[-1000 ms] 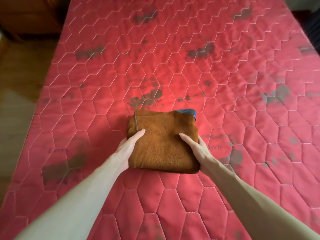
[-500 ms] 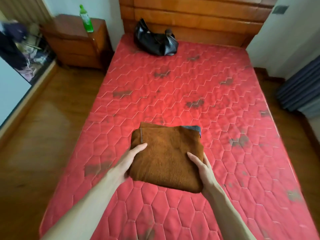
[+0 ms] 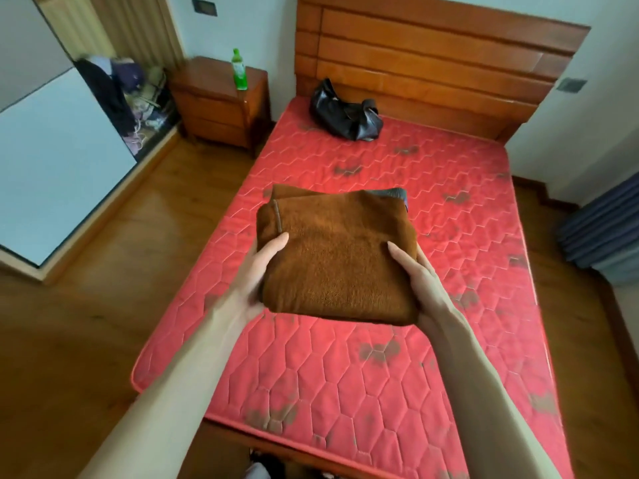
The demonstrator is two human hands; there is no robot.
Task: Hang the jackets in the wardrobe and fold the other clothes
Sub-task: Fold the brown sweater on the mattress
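Head view: folded brown garment (image 3: 333, 257) lifted clear above the red mattress (image 3: 397, 375), clamped from both sides, left hand (image 3: 257, 274) and right hand (image 3: 420, 276) each with thumb on top and fingers tucked beneath, likely to keep the folds from slipping while carried. Blue trim showing at the garment's far right corner. Beyond the garment, toward the headboard (image 3: 432, 60), a black bag (image 3: 345, 114). Left of the headboard, a nightstand (image 3: 218, 102) with green bottle (image 3: 238, 69); wood floor (image 3: 86, 323) around.
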